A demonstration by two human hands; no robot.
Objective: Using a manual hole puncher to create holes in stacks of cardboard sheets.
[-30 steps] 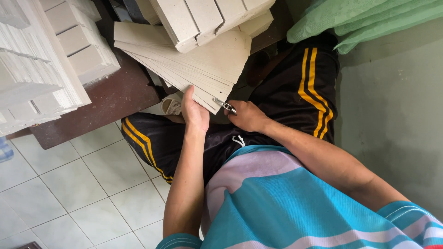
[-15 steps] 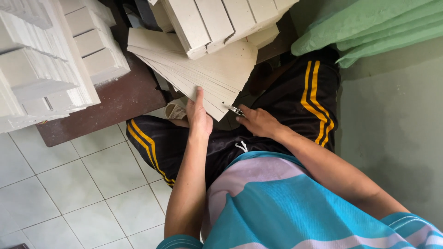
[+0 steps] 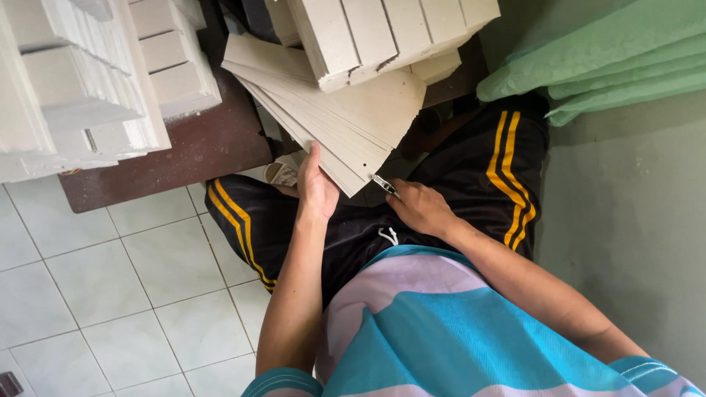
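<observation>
White tiled floor (image 3: pixel 110 287): left hand (image 3: pixel 316 187) lies flat, fingers together, against fanned beige cardboard sheets (image 3: pixel 346 125); right hand (image 3: pixel 419 206) pinches a small metal tool (image 3: pixel 384 184) at their corner

left hand (image 3: pixel 316 187) slid higher up cardboard sheets (image 3: pixel 353 121), right hand (image 3: pixel 421 208) slightly lower

The fan of flat beige card sheets (image 3: pixel 346 117) is partly hidden beneath a folded white box (image 3: pixel 390 33), itself cut off by the top edge. The left hand (image 3: pixel 316 187) covers the sheets' near edge; its fingertips slip out of sight behind them. The right hand (image 3: pixel 419 207) grips a small metal tool (image 3: pixel 384 184), too small to identify. White boxes (image 3: pixel 81 81) on the brown table (image 3: pixel 198 147) run off the left edge.
</observation>
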